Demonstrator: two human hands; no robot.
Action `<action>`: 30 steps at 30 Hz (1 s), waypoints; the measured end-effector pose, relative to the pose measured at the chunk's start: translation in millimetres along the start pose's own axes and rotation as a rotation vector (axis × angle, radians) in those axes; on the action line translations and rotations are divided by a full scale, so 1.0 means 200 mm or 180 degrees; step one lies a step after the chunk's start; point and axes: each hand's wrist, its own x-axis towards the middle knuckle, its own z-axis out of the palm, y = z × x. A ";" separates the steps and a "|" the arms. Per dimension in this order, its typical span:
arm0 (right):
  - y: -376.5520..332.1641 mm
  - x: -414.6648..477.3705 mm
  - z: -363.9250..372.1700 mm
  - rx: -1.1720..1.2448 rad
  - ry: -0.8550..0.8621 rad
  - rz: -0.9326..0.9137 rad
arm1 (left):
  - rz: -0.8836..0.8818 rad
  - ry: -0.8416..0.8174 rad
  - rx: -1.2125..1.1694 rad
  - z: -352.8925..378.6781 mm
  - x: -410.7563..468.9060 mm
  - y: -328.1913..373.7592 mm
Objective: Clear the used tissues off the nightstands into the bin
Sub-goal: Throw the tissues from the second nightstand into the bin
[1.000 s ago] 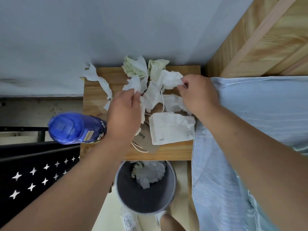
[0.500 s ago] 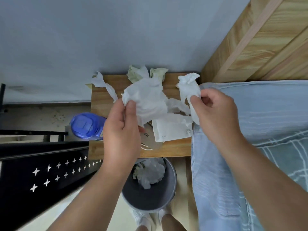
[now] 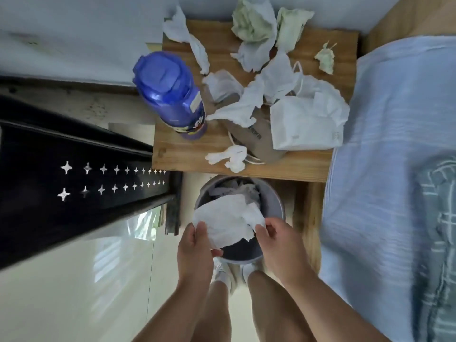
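Half a second back both hands were up over the nightstand [image 3: 296, 166], each lifting a tissue; now they have dropped to the lower centre of the frame and come together over the bin [image 3: 277, 198]. The left hand [image 3: 197, 245] pinches the left edge of the tissues [image 3: 227, 220] between thumb and fingers, and the right hand [image 3: 278, 245] pinches the right edge with curled fingertips. The bundle's long axis runs left to right between them. It lies just up the frame from both sets of fingertips, right above the bin's mouth, where earlier tissues already sit. Both hands look equally near, so the next move likely needs only letting go, with no sideways shift. Plenty is left: a twisted wad [image 3: 229, 157] sits at the nightstand's near edge, straight up the frame from the hands and just past the bin, with more crumpled sheets behind it beside the bottle [image 3: 170, 92].
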 end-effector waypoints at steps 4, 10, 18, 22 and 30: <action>0.17 0.15 0.15 -0.0399 -0.0186 0.0231 | -0.0502 -0.0170 -0.0183 0.07 0.20 -0.21; 0.25 0.27 0.25 -0.0356 -0.0759 0.0643 | -0.1462 -0.0892 -0.0826 0.17 0.36 -0.28; 0.06 0.20 0.01 -0.0234 -0.0657 0.0623 | -0.0795 -0.0695 -0.0457 0.13 0.24 -0.01; -0.12 0.14 -0.16 -0.0122 -0.0644 0.0494 | -0.0456 -0.0619 -0.0468 0.05 0.14 0.20; -0.37 0.00 -0.41 0.0433 -0.0621 0.0338 | 0.0181 -0.0558 -0.0149 -0.06 0.00 0.42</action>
